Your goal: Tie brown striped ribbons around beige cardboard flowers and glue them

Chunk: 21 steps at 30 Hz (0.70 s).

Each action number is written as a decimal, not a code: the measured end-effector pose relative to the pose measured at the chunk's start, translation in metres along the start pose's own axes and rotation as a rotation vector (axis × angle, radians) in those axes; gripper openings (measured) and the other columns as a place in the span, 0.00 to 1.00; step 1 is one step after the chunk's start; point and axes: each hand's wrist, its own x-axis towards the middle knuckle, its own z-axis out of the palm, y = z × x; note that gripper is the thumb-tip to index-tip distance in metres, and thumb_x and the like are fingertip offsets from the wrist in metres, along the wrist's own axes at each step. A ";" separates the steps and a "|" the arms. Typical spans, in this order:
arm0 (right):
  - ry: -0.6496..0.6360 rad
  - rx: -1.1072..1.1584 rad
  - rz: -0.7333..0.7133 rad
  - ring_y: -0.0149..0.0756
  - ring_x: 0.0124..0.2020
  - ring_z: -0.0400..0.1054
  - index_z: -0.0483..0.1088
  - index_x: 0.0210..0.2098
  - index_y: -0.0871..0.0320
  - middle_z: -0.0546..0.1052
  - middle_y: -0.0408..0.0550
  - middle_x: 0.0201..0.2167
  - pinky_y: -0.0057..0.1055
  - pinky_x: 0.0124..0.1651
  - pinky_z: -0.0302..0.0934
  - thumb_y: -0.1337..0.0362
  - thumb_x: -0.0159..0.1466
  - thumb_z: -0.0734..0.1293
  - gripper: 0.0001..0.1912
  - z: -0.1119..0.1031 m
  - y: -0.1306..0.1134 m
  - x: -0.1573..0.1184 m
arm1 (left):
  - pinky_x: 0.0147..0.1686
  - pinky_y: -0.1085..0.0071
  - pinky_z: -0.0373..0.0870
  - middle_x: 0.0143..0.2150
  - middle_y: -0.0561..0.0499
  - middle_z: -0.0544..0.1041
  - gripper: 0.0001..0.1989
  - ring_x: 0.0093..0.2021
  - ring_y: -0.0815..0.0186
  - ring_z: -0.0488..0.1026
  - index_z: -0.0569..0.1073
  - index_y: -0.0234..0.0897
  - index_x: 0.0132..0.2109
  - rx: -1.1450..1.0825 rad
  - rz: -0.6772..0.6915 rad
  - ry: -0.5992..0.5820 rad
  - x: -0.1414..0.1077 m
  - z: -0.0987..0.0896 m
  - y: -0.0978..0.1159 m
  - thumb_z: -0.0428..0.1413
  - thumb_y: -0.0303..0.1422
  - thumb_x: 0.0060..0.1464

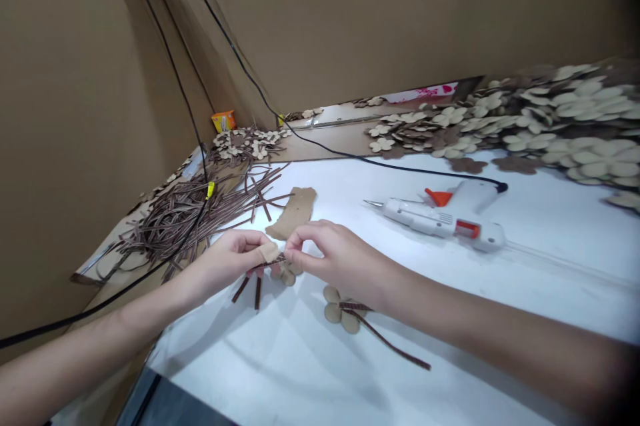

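Both hands are brought together over the table (280,373), with a small brown strip (273,263) grasped between them. One part of the strip is pinched between the thumb and fingers of the left hand (245,256), and its other end is pinched by the thumb and forefinger of the right hand (333,253). The strip is narrow and dark, with a fine lighter pattern along it. Just beneath the fingertips, a beige flower piece (287,275) with rounded petals is partly hidden; whether it is joined to the strip cannot be told. Two short dark ends (257,293) are seen hanging below the left hand.

Near the right forearm, another beige flower (349,324) is laid on the white surface, with dark strips across it, one of them reaching well past the petals. Beyond the hands, a torn scrap of cardboard (295,213) is laid flat. A white glue gun (440,223) with an orange trigger is placed on its side to the right, its metal tip pointed left. Loose brown strips (175,223) are heaped at the left, and beige and brown flower cutouts (575,126) are piled at the far right.
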 end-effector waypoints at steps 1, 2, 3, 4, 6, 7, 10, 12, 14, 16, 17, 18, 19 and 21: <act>-0.002 0.001 0.005 0.35 0.35 0.68 0.70 0.27 0.55 0.75 0.43 0.32 0.25 0.29 0.55 0.63 0.60 0.59 0.09 0.000 -0.001 0.000 | 0.25 0.78 0.58 0.28 0.51 0.75 0.13 0.25 0.73 0.64 0.74 0.32 0.29 -0.003 0.005 0.008 0.000 0.000 0.000 0.56 0.39 0.52; -0.002 0.004 0.009 0.35 0.36 0.68 0.70 0.28 0.55 0.75 0.43 0.32 0.25 0.30 0.55 0.63 0.59 0.59 0.09 -0.001 -0.002 0.000 | 0.26 0.78 0.59 0.28 0.51 0.76 0.12 0.26 0.73 0.66 0.75 0.32 0.29 -0.006 0.012 0.018 0.000 0.000 -0.001 0.57 0.38 0.51; 0.000 0.006 0.010 0.36 0.36 0.68 0.70 0.28 0.55 0.76 0.43 0.32 0.25 0.30 0.55 0.63 0.59 0.60 0.08 -0.001 -0.002 0.000 | 0.28 0.77 0.60 0.28 0.50 0.76 0.12 0.27 0.72 0.67 0.75 0.31 0.29 -0.008 0.019 0.026 0.000 -0.001 -0.001 0.57 0.37 0.51; 0.001 0.008 0.010 0.36 0.37 0.68 0.70 0.29 0.55 0.76 0.43 0.32 0.25 0.30 0.55 0.63 0.59 0.60 0.08 -0.002 -0.002 0.000 | 0.29 0.77 0.62 0.28 0.50 0.76 0.11 0.28 0.72 0.68 0.75 0.31 0.29 -0.007 0.026 0.032 0.000 -0.001 -0.001 0.57 0.37 0.50; 0.001 0.009 0.001 0.36 0.37 0.67 0.70 0.29 0.55 0.75 0.43 0.31 0.25 0.30 0.55 0.62 0.59 0.60 0.08 -0.002 -0.002 0.000 | 0.30 0.77 0.63 0.27 0.50 0.76 0.11 0.28 0.71 0.69 0.75 0.31 0.29 0.004 0.034 0.036 0.000 -0.001 0.000 0.57 0.36 0.50; 0.001 0.008 -0.009 0.35 0.37 0.67 0.70 0.29 0.55 0.75 0.43 0.31 0.25 0.29 0.54 0.62 0.60 0.60 0.08 -0.002 -0.002 0.000 | 0.29 0.77 0.63 0.27 0.51 0.76 0.10 0.28 0.71 0.69 0.75 0.31 0.28 0.010 0.032 0.032 0.000 -0.001 0.000 0.57 0.35 0.50; 0.022 -0.006 -0.041 0.34 0.35 0.67 0.70 0.29 0.55 0.75 0.42 0.30 0.25 0.29 0.54 0.62 0.60 0.60 0.08 -0.001 0.001 -0.002 | 0.27 0.78 0.62 0.26 0.52 0.75 0.09 0.26 0.72 0.68 0.74 0.32 0.29 0.017 0.022 0.034 0.000 0.000 0.001 0.58 0.35 0.49; 0.047 -0.014 -0.039 0.34 0.34 0.67 0.70 0.29 0.54 0.75 0.42 0.30 0.25 0.29 0.54 0.62 0.60 0.60 0.08 0.000 0.002 -0.003 | 0.25 0.78 0.61 0.26 0.52 0.75 0.09 0.25 0.73 0.67 0.74 0.32 0.30 0.012 0.014 0.044 0.000 0.001 0.001 0.59 0.35 0.48; 0.050 -0.007 -0.015 0.33 0.31 0.67 0.71 0.29 0.54 0.74 0.43 0.30 0.25 0.27 0.54 0.62 0.60 0.60 0.08 0.001 0.003 -0.003 | 0.24 0.79 0.59 0.26 0.53 0.75 0.09 0.24 0.74 0.66 0.73 0.33 0.31 0.013 0.003 0.051 -0.001 0.002 0.001 0.58 0.36 0.49; 0.031 0.011 0.012 0.32 0.28 0.66 0.71 0.29 0.54 0.74 0.43 0.28 0.25 0.25 0.54 0.62 0.60 0.60 0.09 0.002 0.004 -0.004 | 0.22 0.79 0.57 0.25 0.53 0.74 0.10 0.23 0.74 0.65 0.72 0.33 0.30 0.030 -0.022 0.041 -0.001 0.002 0.001 0.58 0.37 0.49; 0.018 0.021 0.026 0.32 0.26 0.66 0.71 0.29 0.55 0.73 0.43 0.27 0.25 0.24 0.53 0.62 0.60 0.60 0.09 0.002 0.004 -0.004 | 0.21 0.79 0.56 0.25 0.53 0.74 0.11 0.22 0.75 0.64 0.72 0.32 0.29 0.042 -0.039 0.031 0.000 0.002 0.001 0.59 0.38 0.48; 0.004 0.028 0.040 0.31 0.24 0.65 0.71 0.28 0.55 0.73 0.44 0.26 0.25 0.23 0.53 0.62 0.60 0.60 0.09 0.003 0.005 -0.004 | 0.20 0.79 0.54 0.24 0.53 0.73 0.11 0.22 0.75 0.63 0.71 0.32 0.29 0.055 -0.056 0.020 0.000 0.002 0.001 0.59 0.38 0.47; -0.006 0.033 0.054 0.31 0.23 0.64 0.71 0.28 0.55 0.73 0.44 0.26 0.25 0.22 0.52 0.62 0.60 0.60 0.09 0.003 0.005 -0.005 | 0.19 0.79 0.53 0.23 0.54 0.71 0.12 0.21 0.75 0.61 0.71 0.32 0.29 0.070 -0.072 0.007 0.001 0.002 0.000 0.60 0.38 0.46; -0.016 0.038 0.069 0.29 0.21 0.62 0.71 0.28 0.56 0.73 0.44 0.27 0.25 0.21 0.52 0.62 0.60 0.60 0.10 0.004 0.006 -0.005 | 0.18 0.79 0.50 0.21 0.56 0.68 0.13 0.20 0.76 0.58 0.70 0.32 0.29 0.102 -0.086 -0.013 0.003 0.001 -0.002 0.60 0.39 0.46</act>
